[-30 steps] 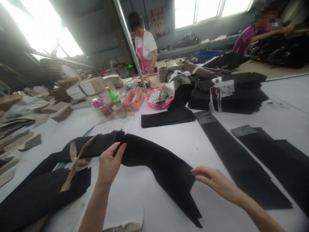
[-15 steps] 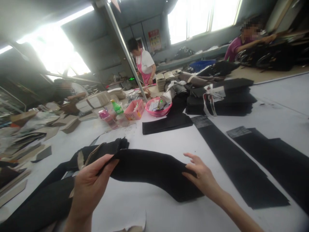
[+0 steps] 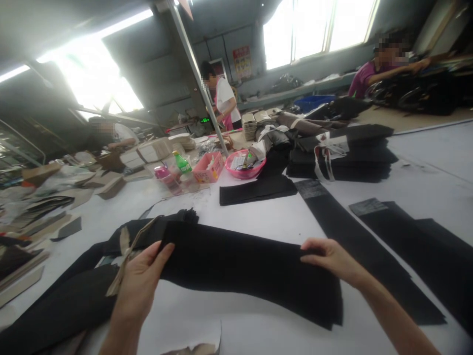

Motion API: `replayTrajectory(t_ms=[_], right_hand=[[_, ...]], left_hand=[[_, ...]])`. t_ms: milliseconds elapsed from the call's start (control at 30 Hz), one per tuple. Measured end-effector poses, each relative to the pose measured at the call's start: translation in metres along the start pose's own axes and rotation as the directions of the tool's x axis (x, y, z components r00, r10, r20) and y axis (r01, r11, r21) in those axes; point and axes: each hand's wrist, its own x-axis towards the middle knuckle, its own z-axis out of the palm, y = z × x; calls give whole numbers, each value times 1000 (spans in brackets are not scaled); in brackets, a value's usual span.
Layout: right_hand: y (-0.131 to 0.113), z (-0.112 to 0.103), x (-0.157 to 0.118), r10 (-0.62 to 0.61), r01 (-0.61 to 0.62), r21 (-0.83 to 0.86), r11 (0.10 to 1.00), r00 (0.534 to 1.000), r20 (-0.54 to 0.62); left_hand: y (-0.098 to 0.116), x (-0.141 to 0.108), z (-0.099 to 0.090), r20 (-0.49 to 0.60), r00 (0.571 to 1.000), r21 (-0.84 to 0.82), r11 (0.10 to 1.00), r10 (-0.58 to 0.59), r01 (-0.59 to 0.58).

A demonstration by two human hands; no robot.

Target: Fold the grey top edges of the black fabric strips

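Observation:
Between my two hands stretches a black strip of cloth-like material (image 3: 236, 261), several layers thick at its lower right corner. My left hand (image 3: 142, 278) pinches its left end between thumb and fingers. My right hand (image 3: 328, 259) grips the upper edge near the right end, its fingers closed on it. Behind my left wrist lies a bundle of black strips (image 3: 74, 296), bound with a pale cloth tie (image 3: 125, 251). Right of my right hand, a long black strip stack (image 3: 362, 251) lies flat on the white table (image 3: 266, 222).
More black strips (image 3: 417, 241) lie at the right. A tied black stack (image 3: 343, 158), a pink basket (image 3: 246, 172), a pink box (image 3: 209, 170) and a green bottle (image 3: 182, 161) stand further back. Beige pieces clutter the left. Several people work beyond the table.
The strip has gone from arched to stretched out flatter between my hands. My right hand has moved right and slightly up, its fingers now closed on the edge.

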Motion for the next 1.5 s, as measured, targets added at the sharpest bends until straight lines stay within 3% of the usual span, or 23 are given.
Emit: replayTrajectory(t_ms=[33,100,167,233,333,400,467,533,667,733,833,1000,1200,1500], right_hand=[[-2,-11,0,24,-24,-3,1000,999,34],[1,-28,5,72,-65,-79,995,993,90],[14,-37,15,101,-73,-284,956,991,85],[30,-38,25,74,-62,-549,834,997,0],[47,-20,32,-89,-61,-795,604,986,-143],[46,6,33,-213,-27,-840,542,962,-168],[39,45,35,-304,67,-840,539,945,-120],[28,90,39,-385,236,-813,533,923,15],[16,176,60,-456,535,-706,464,828,327],[17,205,74,-462,605,-666,437,786,411],[24,229,92,-442,645,-647,407,758,479],[30,239,105,-411,600,-696,393,792,450],[27,246,109,-399,540,-737,407,830,389],[28,239,115,-415,354,-832,428,894,167]], left_hand=[[-17,-1,13,59,996,-28,997,-66,68],[-52,-10,42,124,987,44,994,-102,97],[-82,-25,69,182,982,302,953,-46,-11],[-103,-41,85,173,984,400,916,-35,-38],[-120,-58,88,161,983,578,799,89,-167],[-128,-66,81,180,965,646,716,193,-263],[-135,-73,73,185,946,637,700,267,-323],[-141,-81,67,206,921,624,681,330,-383],[-149,-95,63,359,850,628,573,386,-526],[-151,-100,63,424,823,639,519,378,-567],[-151,-102,63,465,818,672,468,338,-575],[-146,-106,62,485,831,699,451,272,-555],[-144,-117,60,466,828,713,422,311,-559],[-155,-135,60,368,851,681,514,375,-521]])
